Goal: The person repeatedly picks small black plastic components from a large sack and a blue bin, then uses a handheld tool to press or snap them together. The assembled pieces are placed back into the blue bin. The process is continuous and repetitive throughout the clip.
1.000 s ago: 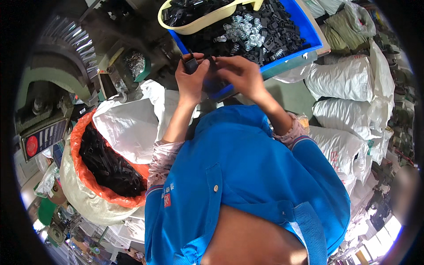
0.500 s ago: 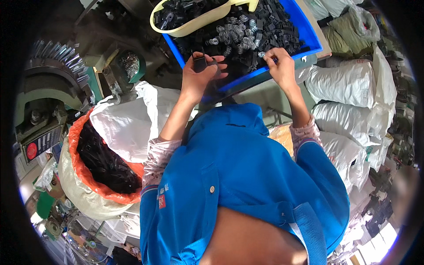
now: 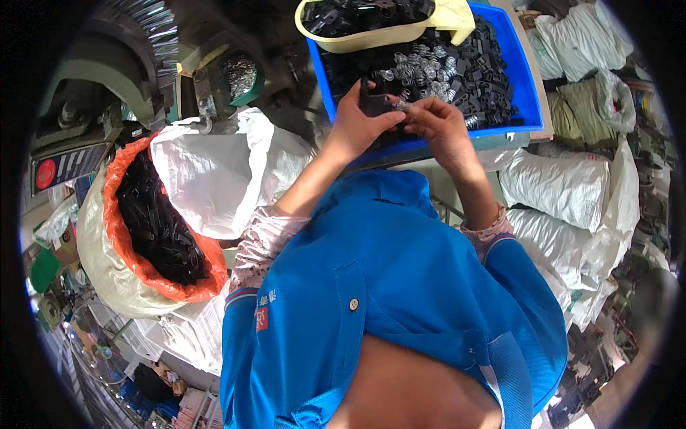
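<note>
Over the near edge of a blue tray (image 3: 530, 79), my left hand (image 3: 350, 129) is closed around a black plastic part (image 3: 374, 105). Close beside it, my right hand (image 3: 444, 130) pinches a small metal coil spring (image 3: 402, 106), held against or right at the part; the fingers hide whether they touch. Loose coil springs (image 3: 431, 70) are heaped in the middle of the tray. Small black plastic pieces (image 3: 487, 89) fill its right side. A pale yellow scoop (image 3: 379, 37) full of black parts rests across the tray's far side.
At my left stands a woven sack (image 3: 96, 257) with an orange liner (image 3: 113, 207), holding black parts. Beyond it are a dark machine (image 3: 78, 93) and a green container (image 3: 250, 91) of small metal pieces. White sacks (image 3: 557, 186) are stacked at my right.
My right hand has moved left from the tray's near right side, bringing the spring to the black part in my left hand. The view has shifted, so the tray appears farther right.
</note>
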The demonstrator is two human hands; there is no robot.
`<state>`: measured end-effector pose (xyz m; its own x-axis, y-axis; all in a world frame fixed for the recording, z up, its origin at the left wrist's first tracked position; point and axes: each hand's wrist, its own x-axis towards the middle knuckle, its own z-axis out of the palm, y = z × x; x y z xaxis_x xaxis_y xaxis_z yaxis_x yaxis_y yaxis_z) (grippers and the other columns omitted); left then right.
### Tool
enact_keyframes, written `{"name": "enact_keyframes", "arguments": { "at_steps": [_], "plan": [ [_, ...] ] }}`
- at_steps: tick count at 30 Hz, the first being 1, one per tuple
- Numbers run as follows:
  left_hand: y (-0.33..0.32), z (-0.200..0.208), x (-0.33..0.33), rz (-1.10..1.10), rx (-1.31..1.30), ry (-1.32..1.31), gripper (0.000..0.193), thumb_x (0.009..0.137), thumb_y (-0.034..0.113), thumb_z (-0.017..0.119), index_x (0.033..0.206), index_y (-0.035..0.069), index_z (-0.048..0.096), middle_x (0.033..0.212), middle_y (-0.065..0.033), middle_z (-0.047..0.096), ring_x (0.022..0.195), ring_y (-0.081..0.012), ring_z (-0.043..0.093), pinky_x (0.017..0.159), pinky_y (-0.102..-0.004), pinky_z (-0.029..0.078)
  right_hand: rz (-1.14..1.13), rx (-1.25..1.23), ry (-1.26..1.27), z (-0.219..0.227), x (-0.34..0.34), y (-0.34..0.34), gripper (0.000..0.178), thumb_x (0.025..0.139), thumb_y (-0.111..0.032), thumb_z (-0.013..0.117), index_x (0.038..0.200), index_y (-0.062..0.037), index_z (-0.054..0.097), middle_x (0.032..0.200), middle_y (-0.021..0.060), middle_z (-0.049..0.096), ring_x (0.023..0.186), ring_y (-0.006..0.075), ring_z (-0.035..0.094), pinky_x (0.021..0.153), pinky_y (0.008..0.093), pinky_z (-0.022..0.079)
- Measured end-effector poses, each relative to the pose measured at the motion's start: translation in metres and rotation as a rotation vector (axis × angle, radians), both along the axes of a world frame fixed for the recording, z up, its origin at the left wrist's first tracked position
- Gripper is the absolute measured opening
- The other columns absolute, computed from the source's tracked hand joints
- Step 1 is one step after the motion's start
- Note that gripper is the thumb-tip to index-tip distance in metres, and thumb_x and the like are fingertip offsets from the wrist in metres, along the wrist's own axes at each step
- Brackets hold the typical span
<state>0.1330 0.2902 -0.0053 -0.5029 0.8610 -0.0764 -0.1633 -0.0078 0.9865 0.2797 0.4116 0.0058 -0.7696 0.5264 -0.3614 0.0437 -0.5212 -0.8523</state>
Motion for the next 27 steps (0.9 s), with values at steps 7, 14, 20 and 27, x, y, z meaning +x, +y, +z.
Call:
{"name": "enact_keyframes", "arguments": {
  "at_steps": [7,14,20,27],
  "plan": [
    [-0.039,0.005,-0.020,0.202,-0.126,-0.634,0.032,0.080,-0.004,0.070,0.101,0.003,0.047,0.092,-0.0148,0.066,0.077,-0.0242,0.069,0.058,-0.0348,0.059,0.189,0.568,0.036,-0.001,-0.035,-0.022,0.009,0.087,0.001,0.067,0.095,0.0008,0.063,0.091,0.0046,0.066,0.083,0.0104,0.064,0.074,0.0240,0.054],
    [-0.037,-0.002,-0.026,0.319,0.037,-0.268,0.032,0.080,-0.006,0.069,0.102,0.003,0.048,0.096,-0.0145,0.067,0.083,-0.0198,0.067,0.064,-0.0308,0.057,0.176,0.246,0.139,0.011,-0.060,-0.023,0.023,0.091,-0.005,0.064,0.112,0.0022,0.058,0.100,0.0101,0.064,0.084,0.0158,0.067,0.072,0.0274,0.058],
    [-0.031,0.004,-0.022,0.334,0.063,-0.059,0.036,0.079,-0.008,0.070,0.105,-0.001,0.047,0.098,-0.0150,0.066,0.085,-0.0174,0.067,0.067,-0.0291,0.057,0.201,-0.045,-0.022,-0.002,-0.056,-0.020,0.027,0.096,-0.019,0.061,0.111,0.0033,0.062,0.090,0.0091,0.067,0.075,0.0148,0.067,0.065,0.0265,0.057],
    [-0.024,0.009,-0.026,0.109,-0.147,-0.544,0.037,0.081,0.001,0.073,0.109,-0.002,0.049,0.091,-0.0151,0.066,0.080,-0.0227,0.068,0.064,-0.0316,0.058,0.046,0.545,-0.031,0.004,-0.032,-0.025,0.018,0.092,-0.006,0.064,0.107,0.0037,0.066,0.089,0.0082,0.070,0.076,0.0120,0.065,0.069,0.0240,0.053]
  ]
}}
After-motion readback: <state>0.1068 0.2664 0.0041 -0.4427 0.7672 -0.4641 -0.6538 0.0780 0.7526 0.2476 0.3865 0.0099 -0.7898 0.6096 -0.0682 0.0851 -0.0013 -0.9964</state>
